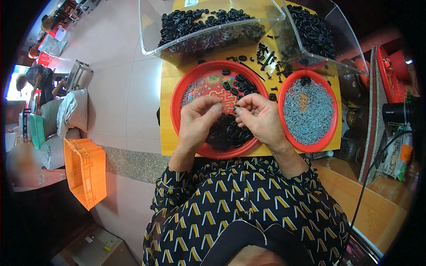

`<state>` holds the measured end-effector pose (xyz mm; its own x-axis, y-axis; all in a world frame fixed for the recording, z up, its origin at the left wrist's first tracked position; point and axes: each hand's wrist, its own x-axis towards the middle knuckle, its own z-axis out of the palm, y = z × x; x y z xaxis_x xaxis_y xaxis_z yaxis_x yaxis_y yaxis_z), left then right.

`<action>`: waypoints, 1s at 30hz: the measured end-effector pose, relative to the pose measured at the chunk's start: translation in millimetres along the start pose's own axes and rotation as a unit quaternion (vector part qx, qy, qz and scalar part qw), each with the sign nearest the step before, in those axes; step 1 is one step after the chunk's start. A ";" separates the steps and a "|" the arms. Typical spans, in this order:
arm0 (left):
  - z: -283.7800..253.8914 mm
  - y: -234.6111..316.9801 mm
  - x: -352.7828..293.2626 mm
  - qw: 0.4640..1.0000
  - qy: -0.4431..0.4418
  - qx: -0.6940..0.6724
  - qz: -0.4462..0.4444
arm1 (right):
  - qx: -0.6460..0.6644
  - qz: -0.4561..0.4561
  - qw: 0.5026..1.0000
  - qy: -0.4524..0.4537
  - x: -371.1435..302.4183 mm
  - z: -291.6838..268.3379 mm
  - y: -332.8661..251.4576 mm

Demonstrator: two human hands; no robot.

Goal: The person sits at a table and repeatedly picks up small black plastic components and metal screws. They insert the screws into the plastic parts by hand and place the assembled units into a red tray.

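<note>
Both my hands are over a round red tray [176,111] with a patterned bottom. My right hand [259,117] pinches a small black plastic piece [236,107] between thumb and fingertips. Close beside it, my left hand [198,117] has its thumb and forefinger drawn together; whatever they may grip is too small to make out. Black oval plastic parts [228,133] are heaped in the tray's near side, with more scattered at its right. Small metal screws [191,92] lie along the tray's left side, partly behind my left hand.
At right, a red oval tray [336,116] holds many silvery screws [308,113]. Two clear plastic bins [213,42] [350,44] of black parts stand at the back. Loose black pieces [267,61] dot the yellow tabletop [167,80]. An orange crate [86,173] sits at left; people are farther off.
</note>
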<state>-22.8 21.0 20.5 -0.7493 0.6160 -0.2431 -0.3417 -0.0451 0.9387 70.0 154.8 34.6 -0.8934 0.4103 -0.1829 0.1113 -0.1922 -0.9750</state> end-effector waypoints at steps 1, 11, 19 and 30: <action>-0.4 1.7 7.3 0.989 -0.004 0.116 0.087 | 0.000 0.000 1.000 0.010 0.8 -3.1 0.1; 5.3 -1.3 66.8 0.710 -0.095 0.602 0.353 | 0.026 0.005 0.999 0.034 1.8 -16.1 4.7; 2.7 -0.6 46.0 0.938 -0.070 0.295 0.168 | 0.086 0.027 0.996 0.000 3.5 -18.5 6.0; -4.5 -9.0 -7.3 0.985 -0.080 -0.155 -0.010 | 0.201 0.077 0.974 -0.073 3.1 7.5 4.4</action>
<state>-16.8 13.4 12.7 -0.6504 0.7336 -0.1970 -0.5307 -0.2534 0.8088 64.4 148.5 30.7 -0.9354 0.2229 -0.2743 0.0959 -0.5869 -0.8040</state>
